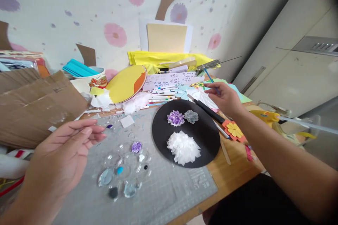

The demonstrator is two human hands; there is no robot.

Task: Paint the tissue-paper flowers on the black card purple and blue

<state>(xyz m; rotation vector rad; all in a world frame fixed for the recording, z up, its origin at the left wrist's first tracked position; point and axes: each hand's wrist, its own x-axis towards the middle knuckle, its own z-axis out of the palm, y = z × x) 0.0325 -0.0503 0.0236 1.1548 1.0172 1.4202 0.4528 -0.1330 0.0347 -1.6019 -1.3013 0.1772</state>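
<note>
My left hand hovers open above the grey cutting mat, fingers stretched toward a clear paint palette with purple, blue and grey dabs. My right hand is closed on a thin blue brush beyond a black paper disc. On the disc lie a purple tissue flower, a grey tissue flower and a larger white tissue flower. A black-handled tool lies along the disc's far right edge.
Brown cardboard fills the left. A cup of blue sticks, a yellow disc, markers and yellow paper crowd the back. An orange-and-yellow paper flower and a yellow glue gun lie at right.
</note>
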